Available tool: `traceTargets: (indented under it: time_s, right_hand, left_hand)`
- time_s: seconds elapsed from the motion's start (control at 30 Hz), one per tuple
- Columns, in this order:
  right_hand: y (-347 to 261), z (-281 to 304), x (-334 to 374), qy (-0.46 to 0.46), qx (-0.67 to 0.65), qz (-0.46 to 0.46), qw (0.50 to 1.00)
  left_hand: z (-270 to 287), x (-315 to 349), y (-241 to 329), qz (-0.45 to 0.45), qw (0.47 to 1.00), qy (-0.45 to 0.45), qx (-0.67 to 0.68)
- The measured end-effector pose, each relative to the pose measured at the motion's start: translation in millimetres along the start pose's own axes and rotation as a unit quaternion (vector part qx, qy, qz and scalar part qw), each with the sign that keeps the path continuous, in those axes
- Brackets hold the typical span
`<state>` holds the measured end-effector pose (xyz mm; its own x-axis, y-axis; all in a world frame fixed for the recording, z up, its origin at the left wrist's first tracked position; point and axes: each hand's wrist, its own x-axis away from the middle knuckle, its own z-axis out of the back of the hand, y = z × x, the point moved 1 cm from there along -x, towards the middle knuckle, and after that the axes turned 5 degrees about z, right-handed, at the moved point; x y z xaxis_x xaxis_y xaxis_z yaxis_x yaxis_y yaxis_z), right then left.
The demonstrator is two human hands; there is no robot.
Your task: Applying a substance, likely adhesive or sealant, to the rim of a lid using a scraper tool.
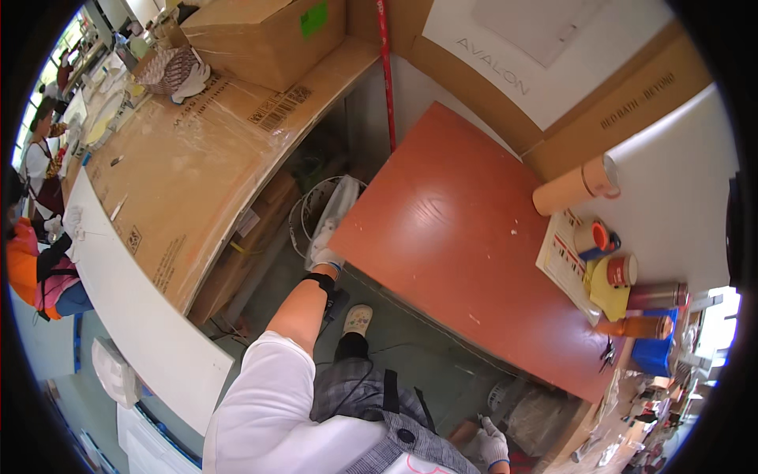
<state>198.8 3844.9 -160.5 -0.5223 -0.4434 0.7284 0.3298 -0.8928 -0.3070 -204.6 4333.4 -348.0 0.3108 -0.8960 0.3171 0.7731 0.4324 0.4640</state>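
Note:
My left hand [327, 251], in a white work glove with a black band at the wrist, reaches down beside the near left corner of a reddish-brown tabletop [434, 213]. It closes at the lower end of a long pale object [341, 204], whose kind I cannot make out. That object leans in a round white-rimmed bin [297, 225]; the tabletop edge hides part of it. Low on the right, my right hand [493, 444], also in a white glove, hangs with fingers stretched out near a brown object [466, 433].
A cardboard-covered bench [189, 182] with a large box [260, 39] stands left, a long white board [150, 292] along its edge. Bottles, cups and a tumbler [576, 186] stand on the tabletop's right side. A person [43, 265] works far left. My shoe [358, 319] is on the green floor.

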Motion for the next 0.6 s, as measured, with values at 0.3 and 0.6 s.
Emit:
traceTargets:
  time_s: [0.3, 0.6]
  right_hand:
    - [-117, -24, -20, -0.134, -0.088, 0.049, 0.986]
    - [-100, -24, -55, -0.179, -0.401, -0.097, 0.893]
  left_hand:
    - [-101, -123, -144, -0.306, 0.815, 0.107, 0.479]
    - [-143, -129, -110, -0.151, 0.752, 0.168, 0.619]
